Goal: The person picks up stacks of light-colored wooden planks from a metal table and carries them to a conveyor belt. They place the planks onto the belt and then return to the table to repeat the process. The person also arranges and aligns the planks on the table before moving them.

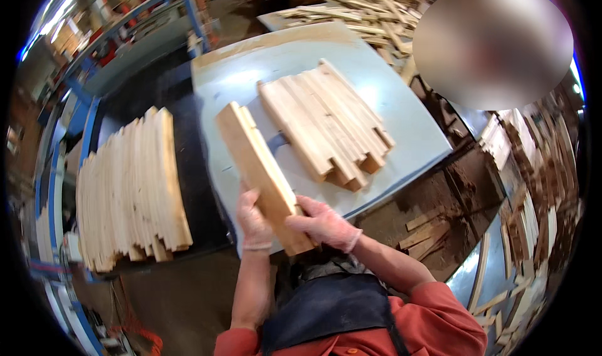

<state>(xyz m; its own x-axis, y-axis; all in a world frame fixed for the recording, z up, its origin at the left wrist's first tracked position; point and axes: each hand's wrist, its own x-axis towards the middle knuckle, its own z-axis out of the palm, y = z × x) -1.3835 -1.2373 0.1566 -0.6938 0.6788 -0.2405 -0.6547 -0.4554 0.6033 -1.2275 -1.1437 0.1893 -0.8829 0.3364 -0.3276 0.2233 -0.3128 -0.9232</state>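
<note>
Between my two gloved hands I hold a short stack of wooden boards (260, 168), tilted on edge above the near left part of a pale metal table (401, 115). My left hand (254, 221) grips its left side close to the near end. From the right, my right hand (326, 223) closes round the same end, thumb on top. Just beyond, a batch of wooden boards (323, 118) lies side by side on the table, their near ends uneven. The far end of the held boards comes near that batch's left edge.
Left of the table, a long row of boards (128, 193) rests on a black belt (182, 124) beside a blue machine frame (91, 118). Scrap wood strips (376, 17) pile up behind. More offcuts (508, 299) lie at the right. A person stands at the far right.
</note>
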